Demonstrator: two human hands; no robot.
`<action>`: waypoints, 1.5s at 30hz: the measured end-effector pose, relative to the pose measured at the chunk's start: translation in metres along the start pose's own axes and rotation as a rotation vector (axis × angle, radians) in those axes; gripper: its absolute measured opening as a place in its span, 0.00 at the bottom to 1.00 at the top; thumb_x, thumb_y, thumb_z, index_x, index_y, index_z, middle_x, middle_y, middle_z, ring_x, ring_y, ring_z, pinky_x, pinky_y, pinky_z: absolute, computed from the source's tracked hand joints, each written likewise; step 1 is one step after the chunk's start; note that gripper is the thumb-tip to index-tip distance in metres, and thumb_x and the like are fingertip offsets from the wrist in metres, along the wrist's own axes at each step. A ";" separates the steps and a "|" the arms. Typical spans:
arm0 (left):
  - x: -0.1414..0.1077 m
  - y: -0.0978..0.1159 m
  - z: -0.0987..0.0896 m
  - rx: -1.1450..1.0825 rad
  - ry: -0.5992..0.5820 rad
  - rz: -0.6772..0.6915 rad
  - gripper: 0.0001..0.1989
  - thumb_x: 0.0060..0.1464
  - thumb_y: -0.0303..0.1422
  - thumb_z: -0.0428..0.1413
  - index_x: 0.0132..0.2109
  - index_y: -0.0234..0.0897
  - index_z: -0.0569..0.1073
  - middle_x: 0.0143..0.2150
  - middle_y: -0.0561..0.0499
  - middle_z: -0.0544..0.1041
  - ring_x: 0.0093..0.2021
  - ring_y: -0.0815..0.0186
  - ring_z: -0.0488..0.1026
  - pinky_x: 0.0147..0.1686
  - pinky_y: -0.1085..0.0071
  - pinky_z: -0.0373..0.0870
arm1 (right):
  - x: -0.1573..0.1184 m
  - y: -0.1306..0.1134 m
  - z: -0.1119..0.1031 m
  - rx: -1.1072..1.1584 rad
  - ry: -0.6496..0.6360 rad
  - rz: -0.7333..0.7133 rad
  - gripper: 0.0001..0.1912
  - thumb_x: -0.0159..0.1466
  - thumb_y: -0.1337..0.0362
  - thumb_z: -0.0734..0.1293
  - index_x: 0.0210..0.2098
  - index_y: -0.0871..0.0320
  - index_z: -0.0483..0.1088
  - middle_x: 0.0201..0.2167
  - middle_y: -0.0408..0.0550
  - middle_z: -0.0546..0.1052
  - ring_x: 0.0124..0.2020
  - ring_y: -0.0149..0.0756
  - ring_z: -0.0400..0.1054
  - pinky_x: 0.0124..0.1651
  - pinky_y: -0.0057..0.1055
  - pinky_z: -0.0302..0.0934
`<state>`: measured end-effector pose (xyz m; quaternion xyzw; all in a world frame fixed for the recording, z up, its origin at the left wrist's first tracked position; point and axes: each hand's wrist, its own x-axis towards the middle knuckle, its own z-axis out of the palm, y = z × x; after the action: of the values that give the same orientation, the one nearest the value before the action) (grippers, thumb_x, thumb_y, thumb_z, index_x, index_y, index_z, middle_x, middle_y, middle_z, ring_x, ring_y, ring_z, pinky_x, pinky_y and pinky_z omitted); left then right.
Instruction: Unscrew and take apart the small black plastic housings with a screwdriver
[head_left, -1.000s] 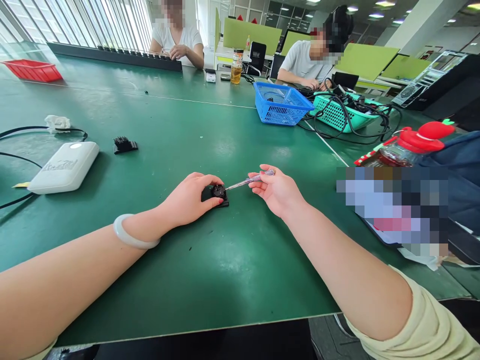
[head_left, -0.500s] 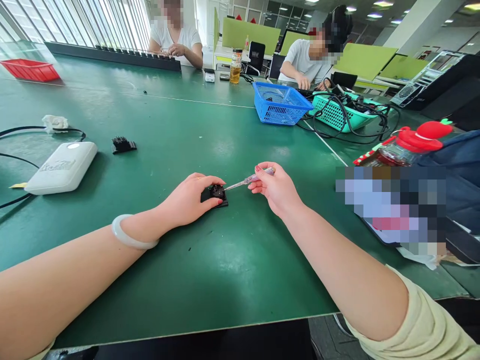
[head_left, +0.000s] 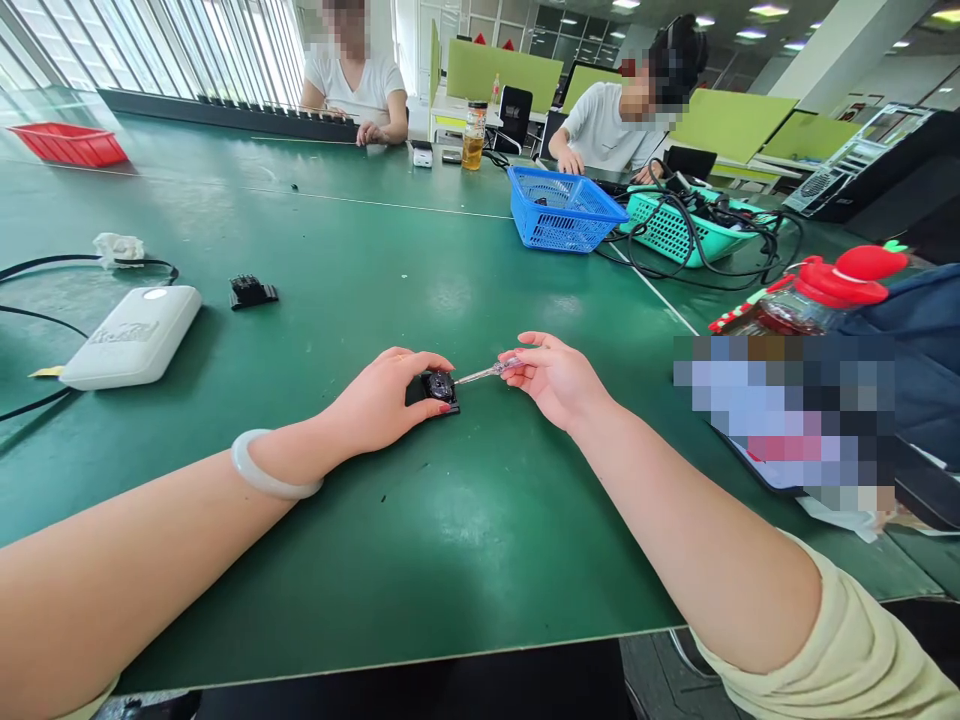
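My left hand (head_left: 386,400) presses a small black plastic part (head_left: 439,387) onto the green table, thumb on its near side and fingers on its far side. The fingers partly cover the part. From the right, my right hand (head_left: 551,378) grips the clear handle of a screwdriver (head_left: 480,375), which lies at a low slant. Its metal tip meets the right side of the black part; whether it sits in a screw is too small to tell. A similar black part (head_left: 252,291) with raised pins lies farther off to the left.
A white power bank (head_left: 131,337) and black cables lie left. Blue (head_left: 566,225) and teal baskets (head_left: 667,232), the latter with cables, stand beyond my hands. A red-lidded bottle (head_left: 817,295) is right. Two people sit across the table (head_left: 360,250), near a red tray (head_left: 71,146).
The screwdriver has tilted lower, and my right fingers have shifted along its handle. My left hand keeps its hold on the black part. Across the table, both people's hands have moved.
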<state>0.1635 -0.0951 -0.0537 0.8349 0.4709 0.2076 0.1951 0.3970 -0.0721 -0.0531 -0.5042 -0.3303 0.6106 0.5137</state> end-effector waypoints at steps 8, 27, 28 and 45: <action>0.001 0.000 -0.001 -0.005 -0.029 -0.017 0.20 0.57 0.45 0.56 0.53 0.43 0.73 0.49 0.49 0.78 0.54 0.53 0.68 0.53 0.57 0.69 | -0.006 0.000 0.004 -0.021 -0.001 0.007 0.08 0.62 0.76 0.64 0.34 0.58 0.66 0.26 0.47 0.80 0.24 0.30 0.73 0.29 0.25 0.70; 0.001 0.001 -0.001 -0.001 -0.035 -0.009 0.21 0.57 0.46 0.54 0.54 0.44 0.73 0.50 0.48 0.78 0.55 0.52 0.69 0.55 0.55 0.69 | -0.016 -0.003 0.007 -0.131 -0.026 -0.341 0.12 0.56 0.67 0.68 0.37 0.53 0.62 0.24 0.36 0.76 0.22 0.28 0.69 0.27 0.27 0.63; 0.001 0.000 -0.001 0.001 -0.034 -0.008 0.21 0.57 0.47 0.54 0.54 0.43 0.73 0.50 0.48 0.78 0.55 0.52 0.69 0.55 0.55 0.69 | -0.016 -0.003 0.007 -0.141 -0.036 -0.344 0.12 0.56 0.67 0.68 0.37 0.53 0.62 0.24 0.36 0.76 0.22 0.28 0.69 0.28 0.27 0.64; 0.001 -0.001 0.000 -0.008 -0.028 -0.009 0.22 0.57 0.46 0.55 0.56 0.44 0.72 0.50 0.48 0.78 0.55 0.53 0.69 0.54 0.56 0.69 | -0.018 0.007 0.011 -0.180 -0.099 -0.382 0.15 0.58 0.59 0.72 0.38 0.53 0.63 0.26 0.38 0.78 0.23 0.29 0.71 0.29 0.28 0.67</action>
<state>0.1636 -0.0936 -0.0537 0.8349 0.4711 0.1967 0.2059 0.3836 -0.0898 -0.0514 -0.4455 -0.4979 0.4943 0.5562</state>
